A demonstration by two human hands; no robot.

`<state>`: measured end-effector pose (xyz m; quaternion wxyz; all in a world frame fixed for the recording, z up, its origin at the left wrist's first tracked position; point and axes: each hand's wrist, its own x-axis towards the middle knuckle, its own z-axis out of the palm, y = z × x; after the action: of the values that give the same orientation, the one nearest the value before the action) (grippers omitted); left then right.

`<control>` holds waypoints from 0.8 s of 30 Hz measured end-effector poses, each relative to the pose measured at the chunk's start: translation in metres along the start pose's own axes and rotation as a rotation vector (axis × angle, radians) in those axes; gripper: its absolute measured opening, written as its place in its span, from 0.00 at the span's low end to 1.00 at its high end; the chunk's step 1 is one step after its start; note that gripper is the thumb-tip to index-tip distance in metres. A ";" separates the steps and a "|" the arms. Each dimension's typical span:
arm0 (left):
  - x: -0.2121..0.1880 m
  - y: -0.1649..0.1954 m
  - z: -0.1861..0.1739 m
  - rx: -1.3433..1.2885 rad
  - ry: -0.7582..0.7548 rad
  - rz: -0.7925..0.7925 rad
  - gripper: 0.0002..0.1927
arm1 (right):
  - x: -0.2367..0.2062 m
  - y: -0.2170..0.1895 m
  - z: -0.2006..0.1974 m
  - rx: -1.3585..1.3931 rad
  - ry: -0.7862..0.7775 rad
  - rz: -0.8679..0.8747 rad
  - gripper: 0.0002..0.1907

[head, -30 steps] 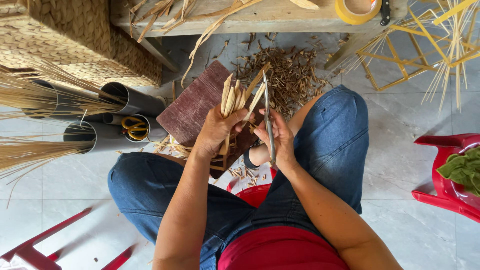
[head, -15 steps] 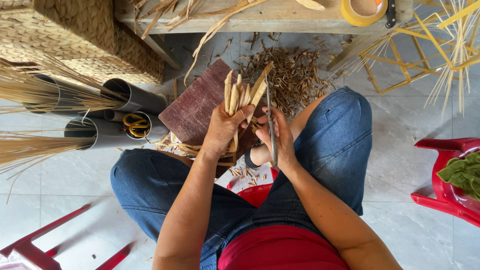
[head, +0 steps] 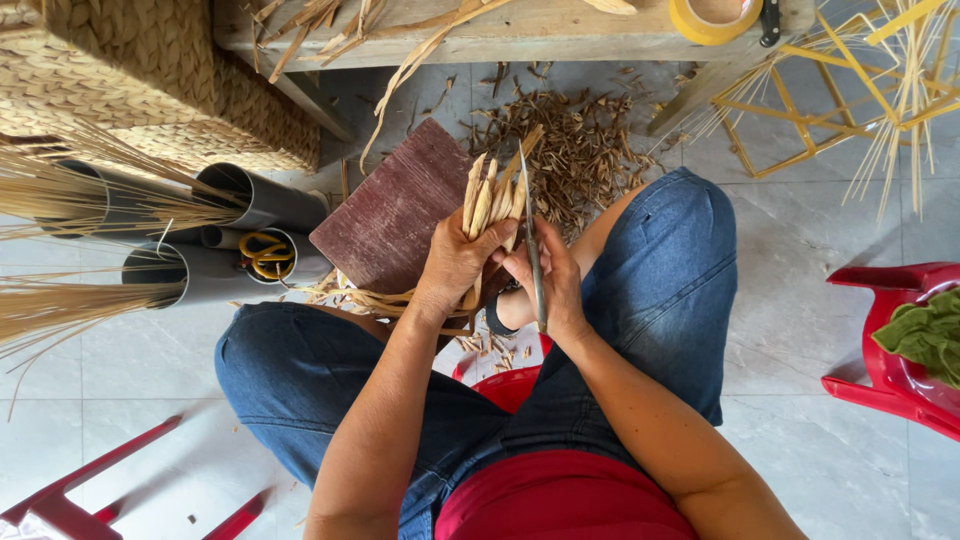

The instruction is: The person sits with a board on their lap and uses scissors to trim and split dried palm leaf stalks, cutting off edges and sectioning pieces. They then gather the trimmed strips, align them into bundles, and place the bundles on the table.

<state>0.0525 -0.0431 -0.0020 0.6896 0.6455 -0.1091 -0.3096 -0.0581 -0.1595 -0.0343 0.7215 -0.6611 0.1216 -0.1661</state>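
1. Head view: the left hand [head: 455, 262] is closed tight around a bundle of dried strips [head: 492, 200], about six pale ends fanning up above the fist, over the person's lap.
2. The right hand [head: 552, 280] is curled shut on one pair of scissors [head: 530, 235], the blades lying along the bundle's right edge; how far the blades are parted I cannot tell.
3. Risk, as I judge it: the blades sit just beside the left fingertips, so a slip could nick them, and a loose grip would let strips splay and cut unevenly.
4. Outward: one dark red board [head: 395, 215], one heap of trimmings [head: 580, 150], three grey tubes [head: 230, 235], one yellow-handled scissors [head: 265, 255], one tape roll [head: 715, 15], one woven basket [head: 130, 70].
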 end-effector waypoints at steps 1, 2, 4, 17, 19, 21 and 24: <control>0.000 -0.001 0.000 -0.009 -0.003 -0.003 0.10 | -0.001 0.000 0.002 -0.005 0.014 0.000 0.30; 0.001 -0.002 0.000 -0.018 -0.005 -0.004 0.11 | -0.001 0.000 0.003 -0.010 0.027 -0.001 0.29; 0.001 -0.003 0.000 -0.023 -0.009 -0.012 0.11 | -0.002 0.001 0.004 0.086 0.025 -0.026 0.26; 0.030 -0.006 -0.003 0.335 0.288 -0.125 0.17 | 0.010 0.027 -0.007 0.189 0.351 0.232 0.17; 0.043 -0.020 -0.007 0.556 0.340 -0.140 0.20 | 0.015 0.033 -0.008 0.254 0.371 0.287 0.18; 0.054 -0.039 -0.011 0.751 0.356 -0.042 0.22 | 0.018 0.039 -0.010 0.314 0.386 0.345 0.19; 0.061 -0.069 -0.015 0.838 0.369 -0.014 0.20 | 0.021 0.047 -0.014 0.367 0.385 0.409 0.22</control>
<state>0.0890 -0.0638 -0.0857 0.3749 0.9138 -0.0958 -0.1231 -0.0409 -0.1769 -0.0817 0.8107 -0.4385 0.3539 -0.1590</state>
